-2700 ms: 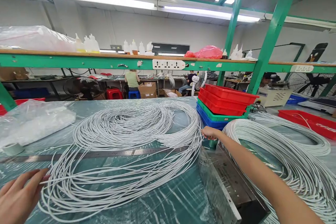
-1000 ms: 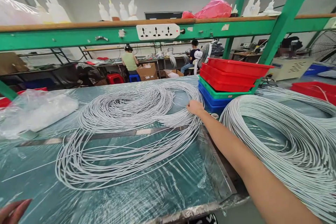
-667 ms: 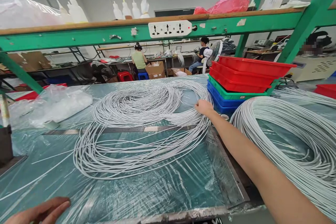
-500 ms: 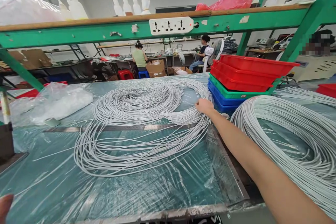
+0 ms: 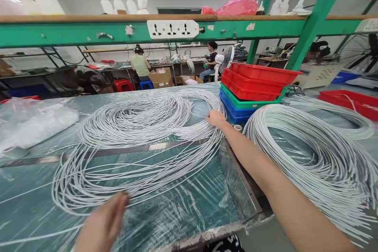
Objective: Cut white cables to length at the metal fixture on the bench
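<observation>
My right hand point(image 5: 216, 119) is closed at the right end of the white cable bundle point(image 5: 195, 130), its fingers pinched on cables; the fingertips are partly hidden. My left hand point(image 5: 103, 220), blurred by motion, is over the near edge of the loose cable loops point(image 5: 138, 195). Its fingers look stretched out and I see nothing held in them. Behind the loops lies a large flat coil of white cable point(image 5: 132, 120). A long steel ruler point(image 5: 156, 147) runs beneath the cables on the film-covered table point(image 5: 183, 220).
Stacked red, green and blue trays point(image 5: 254, 86) stand behind my right hand. A thick cable coil point(image 5: 295, 145) sits at the right, beside a metal edge plate point(image 5: 240, 183). Clear plastic bags point(image 5: 38, 122) lie left. A green shelf beam point(image 5: 118, 33) crosses above; two people sit beyond.
My left hand has come from the lower left edge to the near cable loops. My right hand stays on the cables. The view has turned to the right.
</observation>
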`<state>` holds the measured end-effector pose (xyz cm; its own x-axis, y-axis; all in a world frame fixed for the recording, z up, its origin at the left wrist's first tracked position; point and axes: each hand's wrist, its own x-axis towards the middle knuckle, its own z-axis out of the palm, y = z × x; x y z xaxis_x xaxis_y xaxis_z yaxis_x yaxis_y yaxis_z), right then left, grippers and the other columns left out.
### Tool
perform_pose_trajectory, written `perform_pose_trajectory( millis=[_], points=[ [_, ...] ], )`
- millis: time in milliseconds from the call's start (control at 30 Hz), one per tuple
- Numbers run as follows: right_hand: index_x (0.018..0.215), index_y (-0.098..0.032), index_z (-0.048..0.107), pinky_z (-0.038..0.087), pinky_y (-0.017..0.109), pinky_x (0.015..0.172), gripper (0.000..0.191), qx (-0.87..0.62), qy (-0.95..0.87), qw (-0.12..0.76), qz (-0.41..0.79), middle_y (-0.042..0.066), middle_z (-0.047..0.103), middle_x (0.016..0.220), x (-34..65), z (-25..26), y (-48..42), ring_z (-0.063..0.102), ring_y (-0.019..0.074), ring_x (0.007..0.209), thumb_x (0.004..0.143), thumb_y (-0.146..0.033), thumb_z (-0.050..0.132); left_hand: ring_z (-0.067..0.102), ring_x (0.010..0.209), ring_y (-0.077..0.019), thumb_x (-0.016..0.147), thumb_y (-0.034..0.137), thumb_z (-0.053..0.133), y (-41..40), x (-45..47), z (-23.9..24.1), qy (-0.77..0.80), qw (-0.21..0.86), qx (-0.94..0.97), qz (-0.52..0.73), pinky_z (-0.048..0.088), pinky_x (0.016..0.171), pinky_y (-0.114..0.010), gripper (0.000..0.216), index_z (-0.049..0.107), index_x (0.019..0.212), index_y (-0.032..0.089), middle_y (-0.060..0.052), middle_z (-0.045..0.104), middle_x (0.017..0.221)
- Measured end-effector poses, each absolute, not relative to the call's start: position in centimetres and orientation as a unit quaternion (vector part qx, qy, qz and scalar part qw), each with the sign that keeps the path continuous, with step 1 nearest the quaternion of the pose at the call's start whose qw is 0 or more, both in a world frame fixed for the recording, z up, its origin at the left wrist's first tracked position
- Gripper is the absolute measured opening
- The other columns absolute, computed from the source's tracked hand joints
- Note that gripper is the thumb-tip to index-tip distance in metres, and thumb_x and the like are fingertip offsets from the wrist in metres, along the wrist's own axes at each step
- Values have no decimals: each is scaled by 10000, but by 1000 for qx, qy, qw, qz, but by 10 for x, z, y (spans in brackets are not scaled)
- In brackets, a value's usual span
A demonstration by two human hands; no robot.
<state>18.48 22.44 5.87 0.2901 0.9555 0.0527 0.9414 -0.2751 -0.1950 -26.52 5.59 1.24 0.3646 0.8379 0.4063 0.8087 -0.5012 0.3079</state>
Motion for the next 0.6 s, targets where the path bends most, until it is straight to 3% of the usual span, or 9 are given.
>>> perform_pose_trajectory(
  millis=[167,300,433,600],
  points=[
    [1060,-159,692,488,322,818,316,-791,-603,95,33,131,668,1071,183,60,222,626,271,1027,943,-342,463,624,831,-179,970,159,280,27,-106,4,322,169,916,169,474,714,-269,311,583,985,231,-40,655,899],
    [1089,-167,685,486,317,841,321,-798,-594,97,31,121,669,1082,185,62,223,623,260,1039,946,-354,468,634,765,-200,978,168,296,22,-48,0,302,184,925,139,428,634,-282,295,541,1132,224,-33,662,858],
    [1120,-155,679,488,322,860,337,-799,-593,93,30,129,666,1090,188,63,226,621,264,1052,944,-352,470,632,708,-184,1000,233,319,24,-34,-1,316,166,925,131,355,583,-267,246,566,1003,234,-9,664,839],
    [1143,-154,672,494,316,859,334,-796,-598,91,32,122,668,1093,189,63,230,619,261,1056,939,-328,474,583,629,-171,950,117,353,18,-23,5,278,121,948,93,262,543,-289,239,536,829,211,2,605,742]
  ],
)
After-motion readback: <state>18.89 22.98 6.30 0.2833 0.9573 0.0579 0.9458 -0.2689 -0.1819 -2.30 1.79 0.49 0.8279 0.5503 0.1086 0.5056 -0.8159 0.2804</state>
